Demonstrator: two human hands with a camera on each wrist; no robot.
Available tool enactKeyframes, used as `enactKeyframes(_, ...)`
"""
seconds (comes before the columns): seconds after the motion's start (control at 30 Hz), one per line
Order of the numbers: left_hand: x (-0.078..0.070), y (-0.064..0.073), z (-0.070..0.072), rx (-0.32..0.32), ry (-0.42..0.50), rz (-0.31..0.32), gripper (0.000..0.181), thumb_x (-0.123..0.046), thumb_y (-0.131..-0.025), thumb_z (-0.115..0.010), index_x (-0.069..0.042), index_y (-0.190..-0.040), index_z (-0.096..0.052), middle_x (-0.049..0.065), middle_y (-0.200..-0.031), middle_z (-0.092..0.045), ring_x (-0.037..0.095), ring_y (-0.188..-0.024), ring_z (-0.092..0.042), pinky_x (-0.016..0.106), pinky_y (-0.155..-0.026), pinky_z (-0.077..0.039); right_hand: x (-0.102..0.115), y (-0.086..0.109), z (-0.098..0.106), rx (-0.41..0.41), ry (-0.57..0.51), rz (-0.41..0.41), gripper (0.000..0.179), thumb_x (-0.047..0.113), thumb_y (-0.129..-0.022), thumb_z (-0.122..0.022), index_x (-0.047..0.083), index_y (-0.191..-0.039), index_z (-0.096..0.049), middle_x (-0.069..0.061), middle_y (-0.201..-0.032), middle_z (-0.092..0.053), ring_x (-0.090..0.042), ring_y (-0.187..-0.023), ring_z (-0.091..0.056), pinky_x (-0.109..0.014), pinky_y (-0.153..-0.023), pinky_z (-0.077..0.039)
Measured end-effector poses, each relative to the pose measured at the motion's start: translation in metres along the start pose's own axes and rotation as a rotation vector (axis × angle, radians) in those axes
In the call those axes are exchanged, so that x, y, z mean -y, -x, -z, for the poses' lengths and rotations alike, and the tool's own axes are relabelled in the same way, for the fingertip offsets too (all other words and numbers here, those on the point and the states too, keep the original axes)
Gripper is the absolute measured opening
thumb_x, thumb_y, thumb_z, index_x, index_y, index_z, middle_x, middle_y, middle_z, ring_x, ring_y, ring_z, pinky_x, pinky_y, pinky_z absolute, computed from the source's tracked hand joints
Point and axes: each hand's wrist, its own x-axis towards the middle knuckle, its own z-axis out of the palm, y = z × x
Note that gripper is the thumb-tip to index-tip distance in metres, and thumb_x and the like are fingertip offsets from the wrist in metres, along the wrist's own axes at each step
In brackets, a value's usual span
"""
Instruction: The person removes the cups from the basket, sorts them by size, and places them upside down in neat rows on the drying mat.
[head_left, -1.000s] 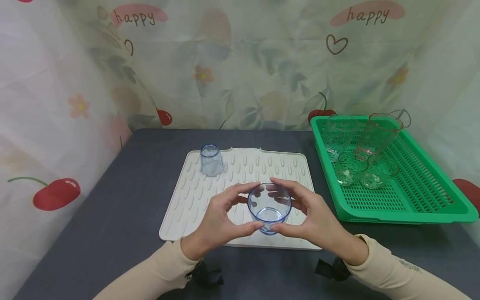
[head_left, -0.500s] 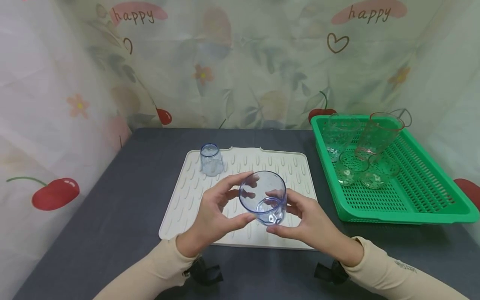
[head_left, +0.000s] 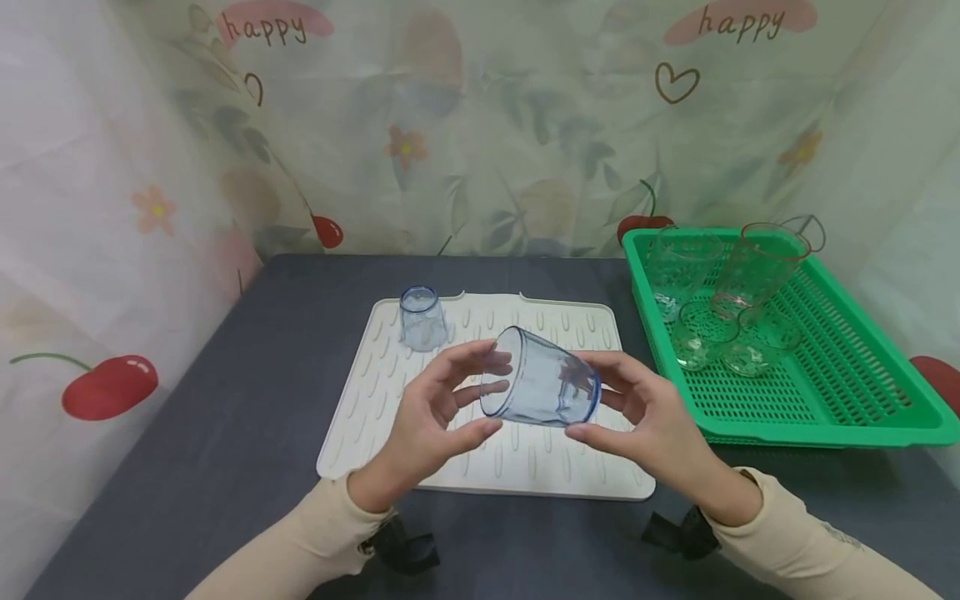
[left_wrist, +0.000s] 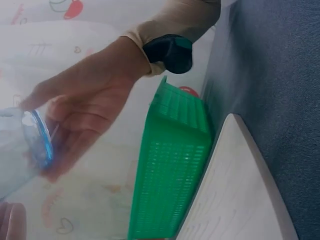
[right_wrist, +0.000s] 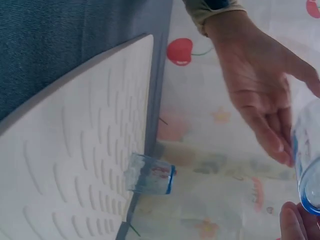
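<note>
In the head view a clear drinking glass [head_left: 543, 383] with a blue-tinted base is held above the white mat [head_left: 450, 458]. It lies tilted almost on its side, mouth to the left and base to the right. My right hand [head_left: 652, 417] grips the base end, thumb in front and fingers behind. At the mouth, my left hand [head_left: 427, 408] curves its fingers and thumb about the rim. The left wrist view shows the right hand [left_wrist: 95, 100] around the blue base. A second blue-tinted glass [head_left: 422, 321] stands upside down on the mat's far left corner.
To the right stands a green plastic basket [head_left: 817, 437] with several clear glasses [head_left: 750, 279] in it, one pink-tinted. The dark table [head_left: 247, 400] stretches around the mat. A printed curtain [head_left: 480, 167] hangs behind and at the sides.
The held glass has gone from upright, mouth up, to lying nearly sideways with its mouth to the left. The right hand has shifted to the base, the left to the rim.
</note>
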Motion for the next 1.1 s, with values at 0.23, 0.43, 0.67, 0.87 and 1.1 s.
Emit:
enactKeyframes(0.23, 0.007, 0.002, 0.000, 0.047, -0.013, 0.089, 0.065, -0.011, -0.085, -0.074, 0.009, -0.137, -0.041, 0.030, -0.129, -0.049, 0.015, -0.119, -0.054, 0.032, -0.095, -0.051, 0.013, -0.004, 0.009, -0.011, -0.135, 0.075, 0.061, -0.015, -0.077, -0.072, -0.006, -0.132, -0.049, -0.005, -0.127, -0.053, -0.013, -0.111, -0.061, -0.026, -0.086, -0.054)
enactKeyframes(0.43, 0.006, 0.001, 0.001, 0.090, -0.066, 0.130, 0.067, -0.013, -0.086, -0.074, 0.004, -0.141, -0.040, 0.024, -0.136, -0.049, 0.017, -0.124, -0.052, 0.034, -0.099, -0.049, 0.020, -0.010, 0.013, -0.006, -0.194, 0.077, 0.060, -0.018, -0.077, -0.069, -0.007, -0.133, -0.048, -0.009, -0.125, -0.050, -0.017, -0.109, -0.061, -0.029, -0.083, -0.056)
enactKeyframes(0.67, 0.000, 0.007, 0.018, 0.053, -0.247, 0.142, 0.069, 0.006, -0.084, -0.069, -0.002, -0.145, -0.039, 0.017, -0.140, -0.049, 0.018, -0.130, -0.049, 0.036, -0.103, -0.046, 0.025, -0.025, 0.018, 0.015, -0.151, 0.032, 0.055, -0.013, -0.080, -0.070, -0.004, -0.131, -0.051, -0.008, -0.126, -0.050, -0.017, -0.109, -0.060, -0.026, -0.084, -0.055)
enactKeyframes(0.87, -0.008, 0.017, 0.049, -0.034, -0.486, 0.105, 0.063, 0.008, -0.088, -0.062, -0.006, -0.145, -0.040, 0.017, -0.137, -0.053, 0.020, -0.127, -0.052, 0.028, -0.102, -0.045, 0.034, -0.047, 0.024, 0.033, -0.053, -0.044, 0.056, -0.006, -0.080, -0.074, -0.002, -0.132, -0.052, -0.009, -0.128, -0.054, -0.017, -0.104, -0.062, -0.024, -0.086, -0.054)
enactKeyframes(1.1, -0.016, 0.038, 0.077, -0.113, -0.778, 0.166, 0.056, 0.000, -0.095, -0.057, -0.012, -0.147, -0.040, 0.011, -0.139, -0.055, 0.024, -0.127, -0.052, 0.011, -0.105, -0.034, 0.033, -0.076, 0.029, 0.035, 0.121, -0.115, 0.057, 0.010, -0.082, -0.077, 0.009, -0.134, -0.053, -0.004, -0.134, -0.053, -0.019, -0.115, -0.061, -0.026, -0.092, -0.051)
